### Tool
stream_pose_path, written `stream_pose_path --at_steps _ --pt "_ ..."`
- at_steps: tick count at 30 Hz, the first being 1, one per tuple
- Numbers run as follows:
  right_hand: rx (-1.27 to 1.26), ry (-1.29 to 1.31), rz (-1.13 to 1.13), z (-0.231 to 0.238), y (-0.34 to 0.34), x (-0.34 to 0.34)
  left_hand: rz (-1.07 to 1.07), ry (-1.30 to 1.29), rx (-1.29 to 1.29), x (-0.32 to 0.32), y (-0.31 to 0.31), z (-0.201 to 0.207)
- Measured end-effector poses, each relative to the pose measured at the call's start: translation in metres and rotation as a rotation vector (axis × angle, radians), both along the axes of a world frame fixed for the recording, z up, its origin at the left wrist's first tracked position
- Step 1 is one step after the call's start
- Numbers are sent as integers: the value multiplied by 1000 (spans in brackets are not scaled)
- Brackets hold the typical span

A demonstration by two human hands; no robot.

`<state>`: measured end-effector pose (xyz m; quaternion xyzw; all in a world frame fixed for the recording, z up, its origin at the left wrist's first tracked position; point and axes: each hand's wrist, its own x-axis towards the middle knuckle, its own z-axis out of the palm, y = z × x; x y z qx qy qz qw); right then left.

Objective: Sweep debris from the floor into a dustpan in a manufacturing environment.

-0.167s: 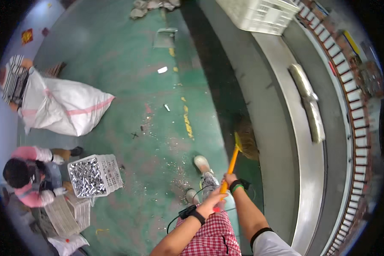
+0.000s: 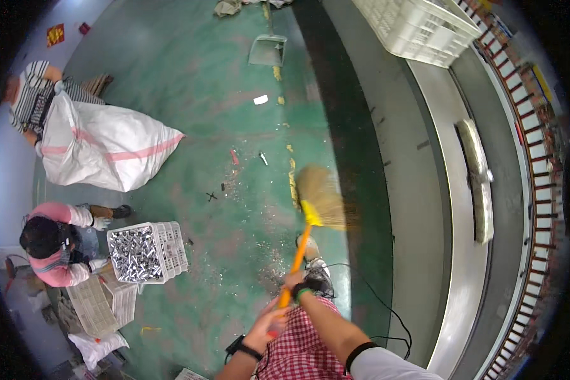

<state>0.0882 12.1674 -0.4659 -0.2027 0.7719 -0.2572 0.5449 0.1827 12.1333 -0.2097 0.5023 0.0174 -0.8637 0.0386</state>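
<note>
A broom with an orange handle [image 2: 301,249] and a blurred straw head [image 2: 323,197] reaches out in front of me. My left hand [image 2: 263,328] is wrapped round the handle near its top end. Lower down the same handle, my right hand [image 2: 291,284] grips it. The bristles sweep over the green floor beside a worn yellow line [image 2: 292,180], just beyond my shoe. Small silvery bits of debris [image 2: 273,261] lie scattered to the left of the handle. Farther off are a pale rectangular scrap [image 2: 260,99] and a small white-and-dark piece [image 2: 263,158].
A dustpan [image 2: 268,50] stands ahead. At left, a person in pink [image 2: 49,237] sits by a white crate [image 2: 171,251] of metal parts; another holds a large white sack [image 2: 117,142]. A grey metal bench [image 2: 418,190] runs along the right, carrying a white crate [image 2: 424,31].
The broom head has swung left, from the dark strip beside the bench onto the green floor. Both my hands have moved left and down with the handle.
</note>
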Motion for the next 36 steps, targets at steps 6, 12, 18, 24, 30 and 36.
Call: stream_pose_path --at_steps 6,12,18,24,30,36 --pt "127 -610 -126 152 -52 147 268 -301 -77 77 -14 134" --pt "136 -723 -461 280 -49 47 56 -61 -136 36 -35 216" --pt "-113 -219 -585 203 -141 -117 21 275 -314 -75 -94 57" --pt "238 -211 -251 63 -234 -242 140 164 -258 -179 -181 -25" --pt "195 -23 -145 12 -272 -142 335 154 -157 -94 -184 -88" --pt "99 -67 119 67 -265 -124 1 184 -433 -60 -171 -46"
